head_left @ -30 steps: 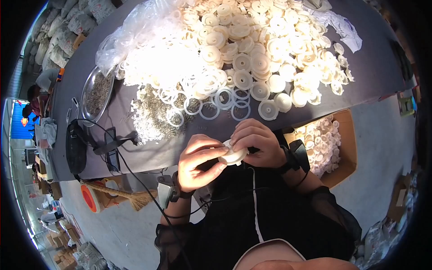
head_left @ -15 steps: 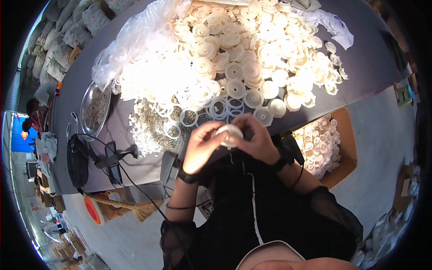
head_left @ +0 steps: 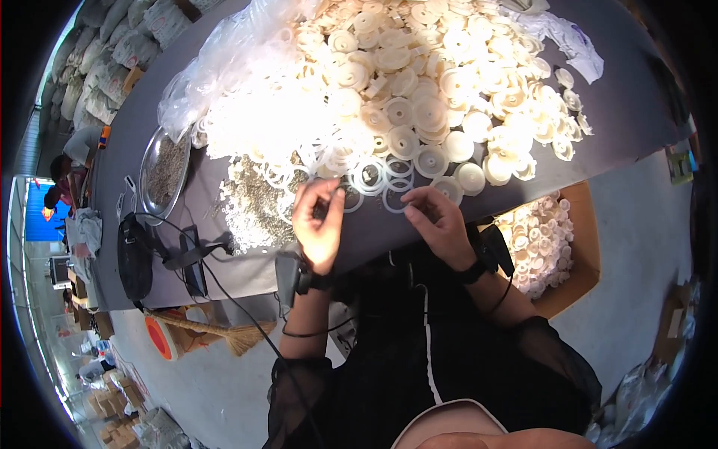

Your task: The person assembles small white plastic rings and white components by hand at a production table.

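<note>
My left hand (head_left: pixel 317 228) is over the table's near edge, beside a heap of small metal pieces (head_left: pixel 247 187). Its fingers are curled, thumb and index tips close together, and whatever they may pinch is too small to make out. Translucent white rings (head_left: pixel 350 207) lie just beyond those fingertips. To the right, my right hand (head_left: pixel 443 232) has its thumb and index finger apart with nothing seen between them. Those fingertips are next to another ring (head_left: pixel 396 200) and a round white plastic disc (head_left: pixel 449 188). A large pile of cream-white discs (head_left: pixel 430 112) spreads behind both hands.
A metal tray (head_left: pixel 182 183) of small pieces stands on the left, near a black pouch (head_left: pixel 134 258) and a phone-like dark slab (head_left: pixel 194 262). A clear plastic bag (head_left: pixel 224 60) lies behind. Below the right edge, a cardboard box (head_left: pixel 587 247) holds white parts. Cables run along my left arm.
Both hands were together round a white disc part; now they are apart and that part is in neither. The left hand moved left and forward, the right hand slightly right.
</note>
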Demonstrator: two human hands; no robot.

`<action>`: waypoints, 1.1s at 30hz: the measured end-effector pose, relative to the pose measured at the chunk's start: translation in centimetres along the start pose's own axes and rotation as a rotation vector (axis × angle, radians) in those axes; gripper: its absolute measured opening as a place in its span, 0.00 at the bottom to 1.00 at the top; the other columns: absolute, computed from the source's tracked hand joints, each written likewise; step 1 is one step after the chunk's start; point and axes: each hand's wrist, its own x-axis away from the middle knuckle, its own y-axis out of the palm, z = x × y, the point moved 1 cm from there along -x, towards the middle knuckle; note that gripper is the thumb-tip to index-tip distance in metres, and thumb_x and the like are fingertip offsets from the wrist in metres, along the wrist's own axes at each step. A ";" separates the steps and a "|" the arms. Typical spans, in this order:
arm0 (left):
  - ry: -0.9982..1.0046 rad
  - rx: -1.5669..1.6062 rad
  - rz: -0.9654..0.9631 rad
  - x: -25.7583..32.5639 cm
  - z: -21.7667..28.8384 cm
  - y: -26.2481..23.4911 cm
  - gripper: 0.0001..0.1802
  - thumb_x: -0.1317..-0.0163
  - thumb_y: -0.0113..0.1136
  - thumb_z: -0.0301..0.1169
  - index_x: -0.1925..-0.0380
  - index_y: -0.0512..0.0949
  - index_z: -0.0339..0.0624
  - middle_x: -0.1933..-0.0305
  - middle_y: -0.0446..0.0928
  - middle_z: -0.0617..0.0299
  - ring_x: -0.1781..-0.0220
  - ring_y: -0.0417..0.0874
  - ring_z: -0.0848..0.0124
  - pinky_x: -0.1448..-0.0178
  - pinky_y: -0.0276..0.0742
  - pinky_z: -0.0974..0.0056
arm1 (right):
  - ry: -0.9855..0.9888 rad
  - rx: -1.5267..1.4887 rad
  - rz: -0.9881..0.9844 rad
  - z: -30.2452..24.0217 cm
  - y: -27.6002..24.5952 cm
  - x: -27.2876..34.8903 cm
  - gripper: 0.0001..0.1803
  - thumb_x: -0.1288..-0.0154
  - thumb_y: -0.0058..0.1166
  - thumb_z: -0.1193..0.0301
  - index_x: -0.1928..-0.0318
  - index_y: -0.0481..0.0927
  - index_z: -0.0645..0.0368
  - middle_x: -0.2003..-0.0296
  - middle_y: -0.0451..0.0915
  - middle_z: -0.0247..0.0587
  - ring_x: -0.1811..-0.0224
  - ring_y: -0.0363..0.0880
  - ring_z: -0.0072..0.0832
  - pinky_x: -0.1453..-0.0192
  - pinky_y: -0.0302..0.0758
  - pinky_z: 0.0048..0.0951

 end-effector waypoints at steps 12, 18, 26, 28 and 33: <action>0.151 -0.539 0.080 6.7 -1.4 -5.8 0.09 0.51 0.59 0.21 0.68 0.73 0.40 0.67 0.74 0.57 0.62 0.74 0.60 0.57 0.68 0.60 | -0.253 0.504 -0.279 0.8 3.8 0.2 0.12 0.48 0.56 0.76 0.60 0.75 0.61 0.71 0.75 0.41 0.70 0.76 0.32 0.69 0.72 0.27; -0.021 -0.640 0.300 3.0 -5.3 -13.5 0.12 0.47 0.54 0.21 0.60 0.73 0.35 0.63 0.74 0.53 0.61 0.76 0.63 0.55 0.72 0.62 | -0.207 0.483 -0.272 0.9 4.0 0.3 0.10 0.47 0.56 0.76 0.62 0.77 0.61 0.72 0.75 0.39 0.72 0.76 0.28 0.71 0.72 0.24; -0.259 -1.012 0.269 -5.6 -13.2 -18.6 0.14 0.50 0.51 0.25 0.62 0.76 0.36 0.59 0.75 0.44 0.60 0.77 0.50 0.56 0.73 0.56 | -0.183 0.494 -0.287 0.8 4.4 0.4 0.09 0.47 0.56 0.75 0.63 0.78 0.61 0.72 0.74 0.38 0.73 0.76 0.26 0.71 0.71 0.22; -0.285 -0.961 0.230 -6.3 -14.3 -18.6 0.12 0.50 0.51 0.25 0.64 0.77 0.37 0.60 0.75 0.44 0.61 0.77 0.50 0.56 0.73 0.56 | -0.165 0.464 -0.261 1.0 3.9 0.4 0.09 0.46 0.55 0.75 0.63 0.78 0.61 0.72 0.74 0.38 0.73 0.76 0.26 0.71 0.71 0.22; -0.330 -1.007 0.202 -5.6 -13.4 -17.8 0.09 0.53 0.54 0.26 0.69 0.77 0.38 0.64 0.75 0.45 0.63 0.77 0.50 0.57 0.73 0.55 | -0.150 0.427 -0.288 1.1 3.7 0.2 0.09 0.46 0.55 0.75 0.63 0.77 0.62 0.72 0.74 0.38 0.73 0.76 0.25 0.71 0.71 0.22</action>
